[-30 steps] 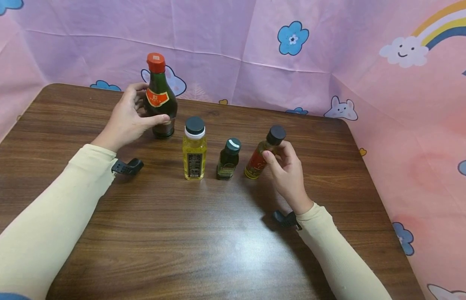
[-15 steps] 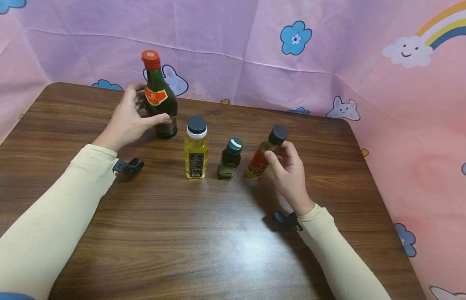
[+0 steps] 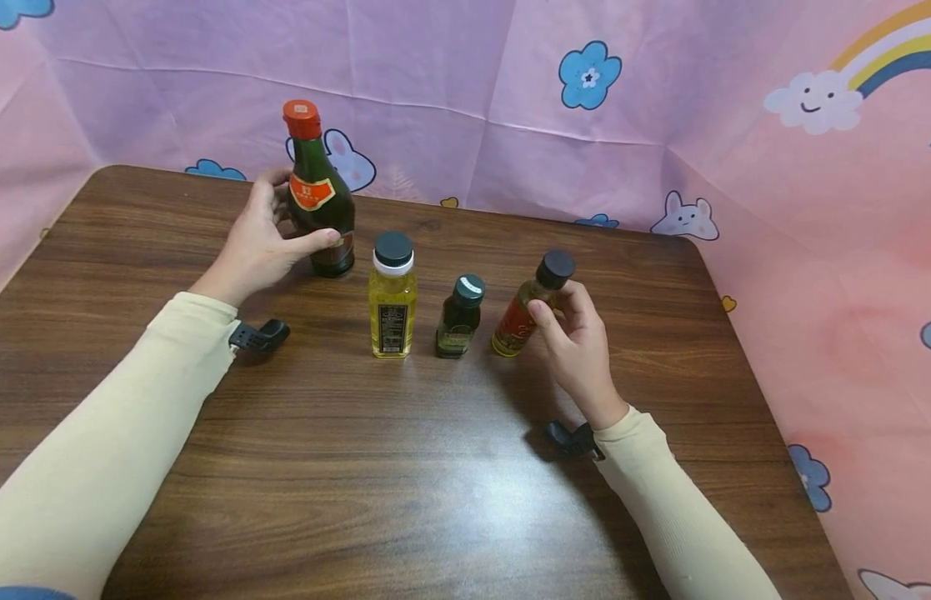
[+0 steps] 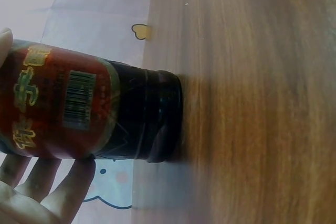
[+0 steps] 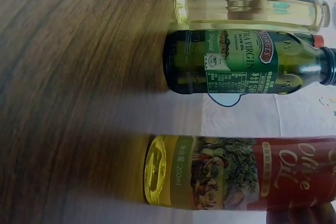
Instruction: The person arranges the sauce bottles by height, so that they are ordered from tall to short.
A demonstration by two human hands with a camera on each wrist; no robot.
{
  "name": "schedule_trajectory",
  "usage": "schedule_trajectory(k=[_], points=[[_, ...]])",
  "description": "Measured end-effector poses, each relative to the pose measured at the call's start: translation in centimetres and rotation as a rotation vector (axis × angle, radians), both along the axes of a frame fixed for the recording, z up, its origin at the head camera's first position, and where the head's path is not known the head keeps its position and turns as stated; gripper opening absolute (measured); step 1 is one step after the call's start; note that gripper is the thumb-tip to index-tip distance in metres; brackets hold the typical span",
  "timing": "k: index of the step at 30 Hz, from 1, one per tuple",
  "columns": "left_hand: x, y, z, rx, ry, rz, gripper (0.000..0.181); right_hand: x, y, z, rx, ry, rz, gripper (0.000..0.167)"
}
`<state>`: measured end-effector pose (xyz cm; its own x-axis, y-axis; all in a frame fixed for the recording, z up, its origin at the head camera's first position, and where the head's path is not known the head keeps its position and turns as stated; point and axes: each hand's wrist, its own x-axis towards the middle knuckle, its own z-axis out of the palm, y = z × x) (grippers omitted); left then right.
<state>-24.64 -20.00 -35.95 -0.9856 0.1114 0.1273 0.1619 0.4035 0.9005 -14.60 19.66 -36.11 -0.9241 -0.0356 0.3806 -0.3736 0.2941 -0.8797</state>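
While our left hand (image 3: 257, 242) grips the red-capped green glass bottle (image 3: 322, 212), back left, our right hand (image 3: 581, 350) pinches the red-labelled glass bottle (image 3: 516, 320), neither yet released, the square yellow-oil bottle (image 3: 392, 317) and small green bottle (image 3: 458, 321) untouched between.

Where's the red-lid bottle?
In the head view, the red-lid bottle is in the left grip, left of the yellow bottle, toward the far table edge.

Head cam fwd/down over tbl (image 3: 435, 492); wrist cams low, sideways, close on btls (image 5: 244, 64); tbl in all.
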Motion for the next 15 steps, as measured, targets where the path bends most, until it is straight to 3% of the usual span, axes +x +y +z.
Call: schedule_trajectory(k=[9, 15], points=[[0.1, 0.13, -0.24, 0.031, 0.009, -0.016, 0.096, -0.01, -0.05, -0.13, -0.012, -0.005, -0.009, 0.029], [0.16, 0.12, -0.42, 0.039, -0.003, 0.006, 0.098, 0.03, -0.13, -0.15, -0.005, -0.002, -0.007, 0.03]])
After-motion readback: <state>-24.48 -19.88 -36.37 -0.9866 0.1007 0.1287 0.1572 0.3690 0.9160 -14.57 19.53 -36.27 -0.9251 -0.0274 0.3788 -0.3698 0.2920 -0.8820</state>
